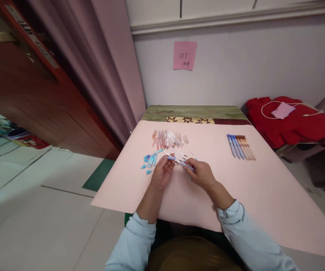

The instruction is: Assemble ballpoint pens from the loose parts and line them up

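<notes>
My left hand pinches the blue upper part of a pen between thumb and fingers. My right hand is closed on the pale blue barrel at the other end, and a thin white length shows between the hands. Whether the parts are joined there is too small to tell. Just beyond my fingers lie several white refills with dark tips. Left of my left hand are light blue pen pieces and small blue caps. Farther back is a loose pile of clear and pinkish barrels.
On the right of the pink table cover, blue pens and brown-topped pens lie in a row. Red cloth with a white cable stands beyond the right edge. A pink note sticks to the wall; a wooden door is at left.
</notes>
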The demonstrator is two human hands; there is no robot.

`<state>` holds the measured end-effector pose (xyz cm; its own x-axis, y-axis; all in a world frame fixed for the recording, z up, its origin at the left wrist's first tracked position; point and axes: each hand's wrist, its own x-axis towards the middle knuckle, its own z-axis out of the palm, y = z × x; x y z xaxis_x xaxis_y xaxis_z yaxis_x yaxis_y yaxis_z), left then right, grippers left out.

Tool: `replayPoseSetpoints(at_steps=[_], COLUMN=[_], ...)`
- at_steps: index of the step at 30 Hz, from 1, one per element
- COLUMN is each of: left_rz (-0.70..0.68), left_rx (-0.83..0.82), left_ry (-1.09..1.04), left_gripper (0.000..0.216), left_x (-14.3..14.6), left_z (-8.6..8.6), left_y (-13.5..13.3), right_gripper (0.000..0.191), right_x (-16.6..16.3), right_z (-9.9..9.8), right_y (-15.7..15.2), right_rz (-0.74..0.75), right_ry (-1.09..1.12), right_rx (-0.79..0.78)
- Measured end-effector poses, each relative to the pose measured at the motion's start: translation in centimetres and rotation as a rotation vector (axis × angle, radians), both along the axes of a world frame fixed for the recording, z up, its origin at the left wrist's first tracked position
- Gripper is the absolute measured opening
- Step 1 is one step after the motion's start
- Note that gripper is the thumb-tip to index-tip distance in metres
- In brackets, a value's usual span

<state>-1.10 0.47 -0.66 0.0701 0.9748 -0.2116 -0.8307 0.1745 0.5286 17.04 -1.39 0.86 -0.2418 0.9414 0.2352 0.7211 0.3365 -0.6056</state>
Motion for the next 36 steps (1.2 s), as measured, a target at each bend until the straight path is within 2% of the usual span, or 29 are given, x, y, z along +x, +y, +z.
replayPoseSetpoints(at_steps=[5,11,21,29,36], left_rz=[-0.1,-0.095,-0.05,-0.06,-0.013], left_rx=[0.044,0.043,-0.008,0.018,0.011], left_ry=[0.07,0.074,0.031,0.114,0.071], left_gripper=[0.007,0.009,0.01,0.012,0.009], left_x=[0.0,-0.1,-0.1,0.3,0.3], left_z=[0.4,0.2,-0.1,0.0,-0.3], left_y=[-0.5,-0.4,-0.1,-0.2,0.0], right_gripper=[0.021,0.019,0.021,0.02,0.019], right_x=[-0.1,-0.1,-0.1,-0.3,-0.1], right_z=[-0.7,-1.1,-1.2,-1.4,-0.9], right_y=[0.1,0.1,0.2,0.3,0.0], right_rz=[-0.017,-0.133,-0.093,-0.032,-0.121], right_ry=[0.156,0.305,0.3,0.269,0.289], right_rx=[0.023,0.053,0.146,0.185,0.228])
